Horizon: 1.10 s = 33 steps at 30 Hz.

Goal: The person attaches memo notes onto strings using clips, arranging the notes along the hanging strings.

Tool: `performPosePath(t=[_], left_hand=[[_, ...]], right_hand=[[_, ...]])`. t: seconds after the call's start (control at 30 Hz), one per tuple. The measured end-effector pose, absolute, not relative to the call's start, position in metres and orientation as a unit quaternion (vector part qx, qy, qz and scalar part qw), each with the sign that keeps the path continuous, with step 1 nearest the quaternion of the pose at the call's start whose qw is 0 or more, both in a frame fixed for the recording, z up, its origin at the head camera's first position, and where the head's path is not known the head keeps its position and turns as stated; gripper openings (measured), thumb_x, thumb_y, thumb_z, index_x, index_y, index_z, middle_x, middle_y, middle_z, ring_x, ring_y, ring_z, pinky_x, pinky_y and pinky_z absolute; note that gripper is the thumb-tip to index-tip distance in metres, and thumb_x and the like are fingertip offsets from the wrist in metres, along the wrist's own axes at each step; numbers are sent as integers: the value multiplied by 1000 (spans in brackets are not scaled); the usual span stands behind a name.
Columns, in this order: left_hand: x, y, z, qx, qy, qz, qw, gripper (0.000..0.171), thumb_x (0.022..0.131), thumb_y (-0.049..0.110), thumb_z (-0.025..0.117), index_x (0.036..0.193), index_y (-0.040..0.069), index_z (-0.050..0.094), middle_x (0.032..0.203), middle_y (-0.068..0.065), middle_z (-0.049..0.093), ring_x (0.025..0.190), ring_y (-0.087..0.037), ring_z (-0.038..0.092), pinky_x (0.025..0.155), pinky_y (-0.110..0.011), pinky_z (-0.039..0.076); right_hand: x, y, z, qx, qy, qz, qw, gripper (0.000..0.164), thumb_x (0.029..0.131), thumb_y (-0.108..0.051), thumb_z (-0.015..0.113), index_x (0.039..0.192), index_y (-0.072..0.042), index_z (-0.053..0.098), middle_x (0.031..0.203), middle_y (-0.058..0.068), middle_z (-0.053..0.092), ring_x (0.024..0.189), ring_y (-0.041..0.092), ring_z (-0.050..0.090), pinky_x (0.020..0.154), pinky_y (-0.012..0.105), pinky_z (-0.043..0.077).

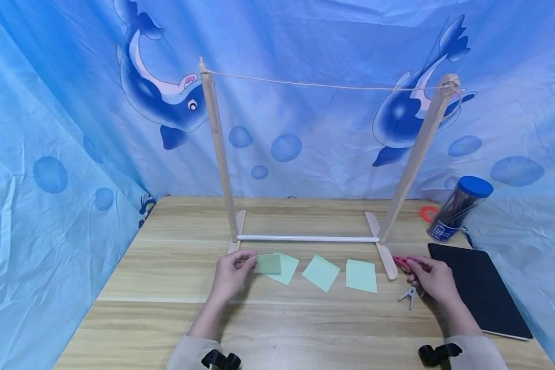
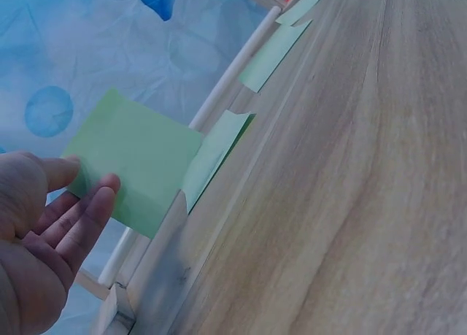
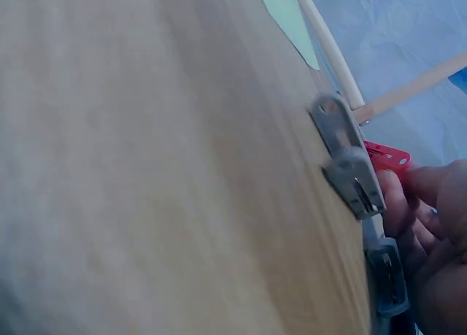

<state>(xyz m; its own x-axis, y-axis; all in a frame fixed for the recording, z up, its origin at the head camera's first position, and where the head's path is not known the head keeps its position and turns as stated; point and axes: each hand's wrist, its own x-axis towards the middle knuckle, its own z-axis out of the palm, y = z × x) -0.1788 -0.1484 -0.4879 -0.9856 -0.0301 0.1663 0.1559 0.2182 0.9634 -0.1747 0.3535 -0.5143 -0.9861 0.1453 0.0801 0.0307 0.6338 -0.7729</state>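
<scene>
My left hand (image 1: 231,273) pinches a square green paper (image 1: 270,264) by its edge between thumb and fingertips. In the left wrist view the paper (image 2: 135,160) is held up off the table. Three more green papers lie in a row in front of the wooden stand: one partly behind the held sheet (image 1: 288,271), a middle one (image 1: 321,273) and a right one (image 1: 362,276). At the stand's right foot, my right hand (image 1: 433,280) pinches a red clothespin (image 1: 401,263). A grey clothespin (image 1: 409,296) lies close by, and a darker one (image 3: 388,276) shows below the fingers.
Two wooden posts (image 1: 409,164) carry a string (image 1: 305,84), with a white rod (image 1: 307,238) low between them. A black tablet-like pad (image 1: 483,290), a blue-lidded jar (image 1: 458,210) and an orange ring (image 1: 428,213) are at the right. A blue curtain hangs behind.
</scene>
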Motion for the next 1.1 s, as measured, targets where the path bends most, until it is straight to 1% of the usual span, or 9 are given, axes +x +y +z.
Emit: performPosePath(t=[0.1, 0.3, 0.4, 0.53, 0.67, 0.8, 0.93, 1.03, 1.1], left_hand=[[-178, -149, -487, -38, -778, -623, 74, 11, 92, -4, 69, 103, -5, 74, 96, -17, 74, 79, -23, 75, 73, -28, 61], [-177, -151, -486, -35, -779, -622, 74, 11, 92, -5, 69, 102, -5, 74, 94, -16, 74, 79, -26, 75, 72, -27, 61], [-176, -151, -487, -30, -779, -622, 73, 12, 92, -5, 69, 103, -5, 73, 93, -16, 74, 80, -28, 74, 72, -27, 61], [-174, -151, -489, -19, -778, -623, 75, 14, 92, -5, 69, 105, -6, 73, 94, -18, 74, 82, -28, 75, 72, -27, 61], [-175, -152, -490, -21, -778, -621, 90, 15, 91, -5, 70, 105, -7, 73, 101, -20, 74, 90, -27, 75, 77, -25, 60], [-174, -154, -487, -27, -771, -631, 80, 15, 92, -1, 71, 107, -5, 73, 104, -19, 74, 97, -30, 74, 82, -25, 58], [-171, -155, -478, -5, -751, -657, 64, 17, 94, 6, 71, 108, -4, 73, 102, -18, 75, 98, -31, 74, 82, -26, 59], [-171, -154, -468, 7, -735, -673, 82, 16, 94, 6, 71, 106, -5, 74, 100, -19, 75, 96, -35, 73, 80, -27, 59], [-172, -152, -460, 11, -727, -679, 101, 15, 93, 5, 72, 104, -5, 74, 98, -19, 75, 93, -32, 74, 79, -28, 60]], right_hand=[[-177, 356, -512, -61, -873, 484, 19, 41, 106, -18, 55, 130, 16, 57, 82, 12, 72, 65, 9, 68, 59, 24, 58], [-179, 360, -505, -47, -892, 449, -22, 64, 92, -31, 77, 134, 11, 55, 99, 12, 73, 76, 9, 64, 63, 24, 54], [-178, 358, -506, -44, -903, 428, -14, 62, 90, -28, 80, 132, 12, 57, 95, 10, 72, 72, 11, 62, 58, 26, 51], [-177, 355, -508, -53, -908, 415, 3, 57, 96, -31, 73, 130, 12, 58, 92, 10, 72, 71, 12, 65, 58, 24, 54], [-175, 354, -509, -52, -923, 379, 41, 61, 101, -40, 63, 133, 11, 58, 102, 19, 73, 81, 11, 66, 65, 17, 51], [-172, 351, -508, -53, -912, 398, 84, 56, 103, -35, 60, 134, 12, 57, 108, 26, 70, 80, 4, 64, 64, 15, 51], [-171, 345, -502, -73, -852, 506, 115, 52, 100, -26, 67, 133, 12, 56, 95, 5, 76, 74, 0, 68, 63, 18, 57], [-172, 342, -493, -87, -783, 606, 114, 47, 95, -23, 74, 130, 5, 61, 90, -12, 75, 76, 3, 71, 65, 21, 59], [-172, 339, -487, -84, -727, 674, 102, 38, 93, -16, 76, 126, -2, 65, 91, -14, 75, 80, 6, 73, 67, 23, 59]])
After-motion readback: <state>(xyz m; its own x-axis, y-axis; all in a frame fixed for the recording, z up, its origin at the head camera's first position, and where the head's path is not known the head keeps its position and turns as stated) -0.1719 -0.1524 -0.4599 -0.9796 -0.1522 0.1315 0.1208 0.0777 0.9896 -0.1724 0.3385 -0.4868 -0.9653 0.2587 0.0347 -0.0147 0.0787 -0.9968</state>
